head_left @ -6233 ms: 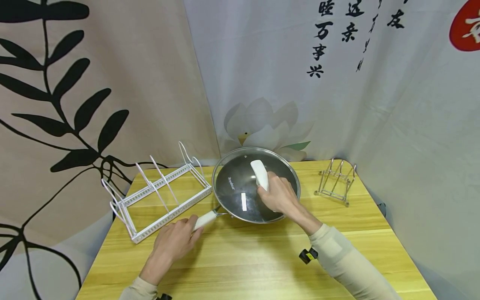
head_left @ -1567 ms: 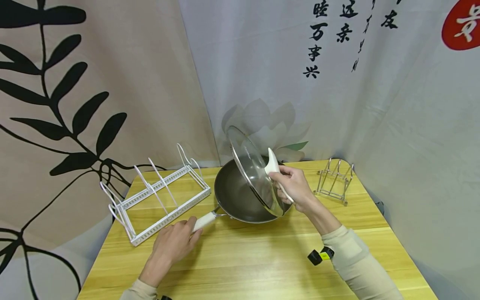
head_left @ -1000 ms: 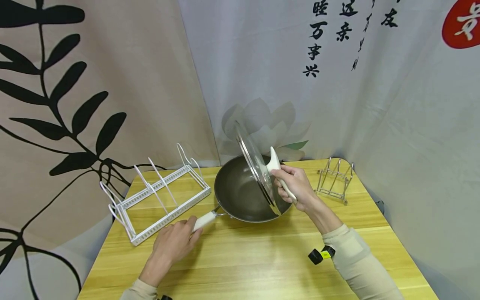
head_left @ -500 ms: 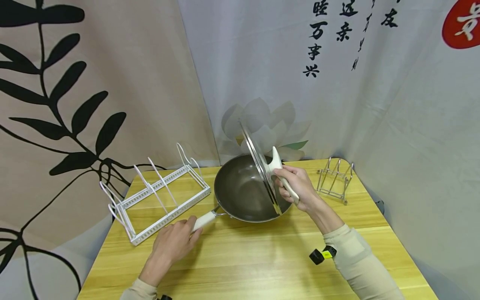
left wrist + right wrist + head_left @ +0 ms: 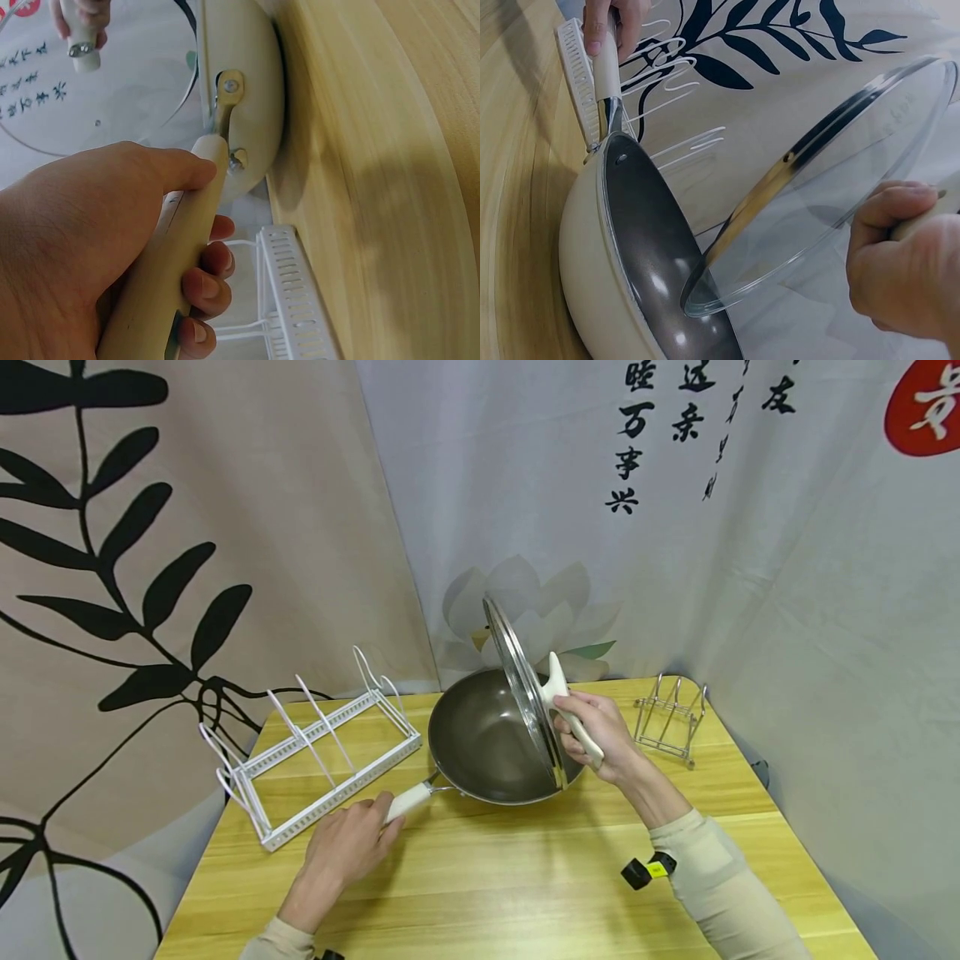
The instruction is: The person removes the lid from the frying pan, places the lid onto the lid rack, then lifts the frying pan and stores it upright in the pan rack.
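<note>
A wok (image 5: 472, 739) with a dark inside and cream outside stands on the table. My left hand (image 5: 348, 843) grips its white handle (image 5: 408, 802), thumb along the top and fingers wrapped beneath in the left wrist view. My right hand (image 5: 596, 731) holds the glass lid (image 5: 517, 672) by its white handle (image 5: 581, 739). The lid stands steeply tilted over the wok's right half, its metal-rimmed lower edge at the wok's right front. In the right wrist view the lid's lower edge (image 5: 705, 296) overlaps the wok's dark interior (image 5: 652, 247).
A white slotted rack (image 5: 341, 781) with upright wire dividers stands to the left of the wok. A small metal wire rack (image 5: 671, 722) is at the table's back right. Printed curtains (image 5: 495, 485) hang behind the wooden table (image 5: 510, 885).
The lid, flat over the wok at first, has been raised by my right hand and tipped up, then shifted slightly right. My left hand has kept its grip on the wok handle.
</note>
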The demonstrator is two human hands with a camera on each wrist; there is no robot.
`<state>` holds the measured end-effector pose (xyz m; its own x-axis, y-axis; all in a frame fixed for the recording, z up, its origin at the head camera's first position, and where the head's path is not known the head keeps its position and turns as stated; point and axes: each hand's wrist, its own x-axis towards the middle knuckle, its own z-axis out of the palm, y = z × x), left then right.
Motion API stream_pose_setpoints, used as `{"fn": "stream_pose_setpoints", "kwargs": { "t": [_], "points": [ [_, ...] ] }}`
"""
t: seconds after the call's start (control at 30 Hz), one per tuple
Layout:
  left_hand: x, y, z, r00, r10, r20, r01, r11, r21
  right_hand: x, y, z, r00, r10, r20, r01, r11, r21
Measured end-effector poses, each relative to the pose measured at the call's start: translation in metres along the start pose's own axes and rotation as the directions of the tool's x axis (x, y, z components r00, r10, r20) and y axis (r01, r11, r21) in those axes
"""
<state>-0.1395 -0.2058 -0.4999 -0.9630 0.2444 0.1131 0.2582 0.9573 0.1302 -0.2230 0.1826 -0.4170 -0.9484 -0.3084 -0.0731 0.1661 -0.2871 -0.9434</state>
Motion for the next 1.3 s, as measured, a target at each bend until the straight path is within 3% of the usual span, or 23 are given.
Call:
{"fn": "stream_pose_setpoints", "kwargs": {
  "t": [0.5,0.83,1.3],
  "points": [
    [-0.002,0.001,-0.002,0.998,0.035,-0.057,-0.033,0.999,0.025,-0.004,-0.003,-0.005,1.000,-0.005,0.013,0.004,0.999,0.042],
    [-0.002,0.002,-0.004,0.984,0.098,-0.152,-0.085,0.992,0.088,-0.006,-0.002,-0.009,1.000,-0.012,0.003,0.012,0.999,0.046],
    [0.000,0.007,-0.007,0.978,0.107,-0.181,-0.088,0.990,0.109,-0.010,-0.005,-0.013,1.000,-0.015,-0.005,0.015,0.998,0.054]
  ]
}}
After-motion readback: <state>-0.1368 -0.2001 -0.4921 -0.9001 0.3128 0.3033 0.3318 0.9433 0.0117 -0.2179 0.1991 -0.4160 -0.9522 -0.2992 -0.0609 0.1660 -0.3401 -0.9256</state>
